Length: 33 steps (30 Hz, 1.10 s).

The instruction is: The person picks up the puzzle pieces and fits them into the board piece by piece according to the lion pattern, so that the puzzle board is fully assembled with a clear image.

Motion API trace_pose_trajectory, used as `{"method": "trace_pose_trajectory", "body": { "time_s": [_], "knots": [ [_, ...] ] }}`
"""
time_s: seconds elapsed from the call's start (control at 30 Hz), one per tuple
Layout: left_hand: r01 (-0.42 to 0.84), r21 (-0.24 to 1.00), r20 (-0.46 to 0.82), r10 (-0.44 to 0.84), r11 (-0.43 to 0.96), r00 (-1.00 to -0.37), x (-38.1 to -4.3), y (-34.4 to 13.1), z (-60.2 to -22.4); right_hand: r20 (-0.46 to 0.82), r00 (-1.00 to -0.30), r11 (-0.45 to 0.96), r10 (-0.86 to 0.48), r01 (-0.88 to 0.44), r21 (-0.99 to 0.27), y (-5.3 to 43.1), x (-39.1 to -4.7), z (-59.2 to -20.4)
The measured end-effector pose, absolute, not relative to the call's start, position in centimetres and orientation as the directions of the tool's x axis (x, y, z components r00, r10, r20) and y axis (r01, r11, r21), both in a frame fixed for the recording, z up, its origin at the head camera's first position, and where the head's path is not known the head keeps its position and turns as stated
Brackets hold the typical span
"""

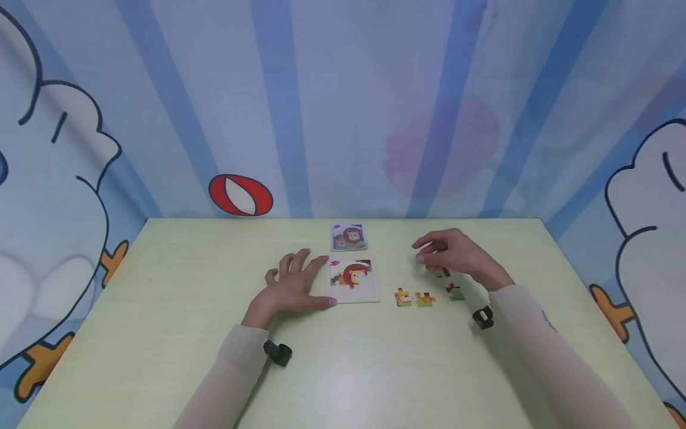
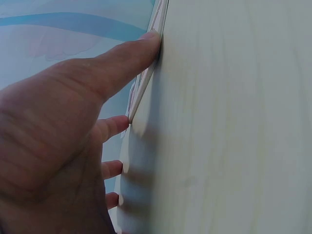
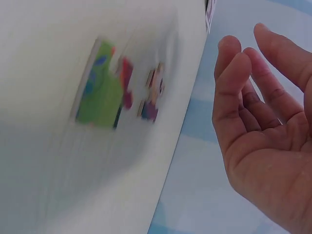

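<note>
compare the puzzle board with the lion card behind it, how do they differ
The puzzle board looks larger than the lion card and lies in front of it. The board's lower part is bare, while the card's picture fills most of it. The left hand touches the board; no hand touches the card. Both show a lion.

A cartoon backdrop point(image 1: 354, 107) (blue-striped) around a table point(image 1: 161, 322) suggests a booth.

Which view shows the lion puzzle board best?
Head: puzzle board seen from above, lion picture readable. Left wrist gets it nearly edge-on; right wrist has at most an unidentifiable sliver near the top.
</note>
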<state>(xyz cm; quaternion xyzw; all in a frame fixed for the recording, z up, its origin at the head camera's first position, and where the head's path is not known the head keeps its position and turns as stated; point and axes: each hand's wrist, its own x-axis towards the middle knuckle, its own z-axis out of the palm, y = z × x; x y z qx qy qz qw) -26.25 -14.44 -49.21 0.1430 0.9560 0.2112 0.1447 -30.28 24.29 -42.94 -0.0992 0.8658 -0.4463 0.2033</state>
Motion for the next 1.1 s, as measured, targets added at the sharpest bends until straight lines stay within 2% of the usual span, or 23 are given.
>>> {"method": "trace_pose_trajectory", "body": {
  "time_s": [0.63,1.1],
  "knots": [
    [0.204,0.454,-0.221,0.331,0.868,-0.917,-26.3,-14.4,-49.1,-0.278,-0.918,0.664,-0.282,0.022,-0.747,29.9,-30.1,-44.7],
    [0.19,0.456,-0.233,0.323,0.869,-0.917,-26.2,-14.3,-48.8,-0.258,-0.921,0.676,-0.291,-0.007,-0.737,30.3,-29.5,-46.1]
  ]
}}
